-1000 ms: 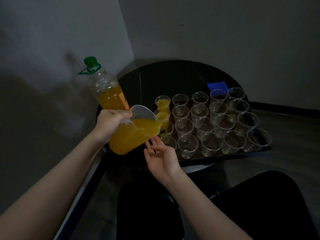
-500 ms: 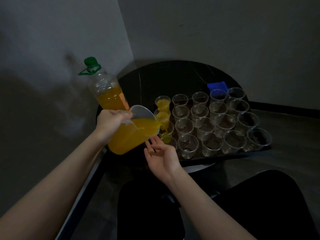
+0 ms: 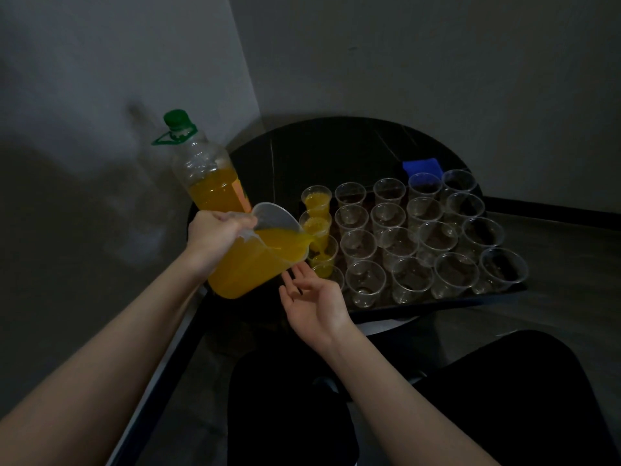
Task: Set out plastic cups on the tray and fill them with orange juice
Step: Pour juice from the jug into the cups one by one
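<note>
Left hand [image 3: 215, 230] still curled round the jug [image 3: 258, 257] handle, tipped further; stream now lands in third cup [image 3: 323, 260] of the tray's [image 3: 437, 302] left column, level higher. Right hand [image 3: 314, 306] unchanged beneath, palm up, fingers loose, holding nothing.

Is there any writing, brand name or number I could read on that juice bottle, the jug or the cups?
No text can be read anywhere in this picture.
Bottle: an orange label strip shows at its side, but it is turned away and too dark to read.
Jug: no markings can be made out.
Plastic cups: plain clear, no print visible.
Blue object behind the cups: no lettering seen.
</note>
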